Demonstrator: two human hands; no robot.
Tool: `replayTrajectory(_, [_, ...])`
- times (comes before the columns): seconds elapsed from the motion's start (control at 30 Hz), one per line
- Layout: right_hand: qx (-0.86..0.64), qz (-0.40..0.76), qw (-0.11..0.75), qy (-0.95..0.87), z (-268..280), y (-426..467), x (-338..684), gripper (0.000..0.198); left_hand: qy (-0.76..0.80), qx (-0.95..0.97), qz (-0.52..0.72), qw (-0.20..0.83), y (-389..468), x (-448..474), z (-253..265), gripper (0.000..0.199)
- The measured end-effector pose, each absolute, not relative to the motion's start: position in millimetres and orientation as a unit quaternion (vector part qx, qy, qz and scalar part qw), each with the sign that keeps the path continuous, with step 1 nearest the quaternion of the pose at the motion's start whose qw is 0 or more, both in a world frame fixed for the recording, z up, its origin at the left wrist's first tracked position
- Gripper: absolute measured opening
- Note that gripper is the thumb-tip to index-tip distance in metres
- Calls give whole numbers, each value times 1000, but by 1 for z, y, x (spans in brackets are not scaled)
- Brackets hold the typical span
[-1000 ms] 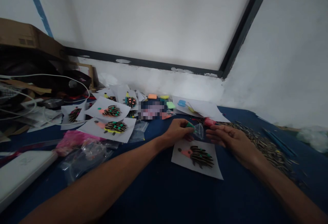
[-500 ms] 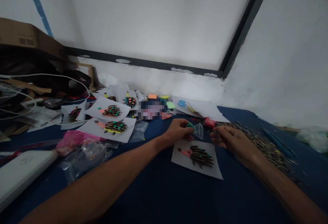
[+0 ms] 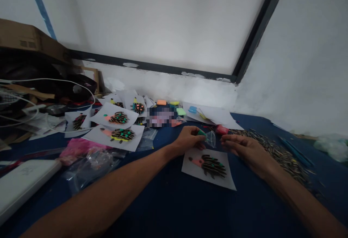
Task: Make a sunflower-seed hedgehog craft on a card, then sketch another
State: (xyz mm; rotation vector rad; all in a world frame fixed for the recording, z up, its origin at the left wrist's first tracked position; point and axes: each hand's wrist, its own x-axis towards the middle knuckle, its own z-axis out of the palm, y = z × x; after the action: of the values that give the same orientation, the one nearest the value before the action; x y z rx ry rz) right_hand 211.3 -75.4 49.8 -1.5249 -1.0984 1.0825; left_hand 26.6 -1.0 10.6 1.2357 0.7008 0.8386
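Note:
My left hand (image 3: 191, 138) pinches a lump of green modelling clay (image 3: 201, 133) in a clear plastic bag (image 3: 211, 139), above the card's back edge. Just to the right, my right hand (image 3: 243, 148) has its thumb and fingertips pressed together. Whatever lies between them is too small or hidden to make out. Below both hands lies a white card (image 3: 190, 174) bearing a hedgehog figure (image 3: 213, 166). It has a salmon face, a brown nose, dark stick-like spines and a few green dots.
Several finished-looking hedgehog cards (image 3: 130, 145) lie at the left, near pink plastic (image 3: 78, 150) and a white box-like device (image 3: 28, 180). A pile of short sticks (image 3: 277, 151) spreads at the right. Coloured clay blocks (image 3: 161, 102) and a red lump (image 3: 222, 129) sit behind.
My right hand's fingertips have shifted slightly left and drawn closer together; the green bit seen at them earlier no longer shows. My left hand and the card have stayed in place.

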Motion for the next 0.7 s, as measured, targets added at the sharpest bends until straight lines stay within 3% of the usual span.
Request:
replayTrajectory(0.43, [-621,332,479,-524,42,-70,217,32,321,543,373,680,-3,27,13,12])
replayTrajectory(0.7, [-617,371,491,-490,48,-73,212,33,326,545,368,679,-4,26,15,13])
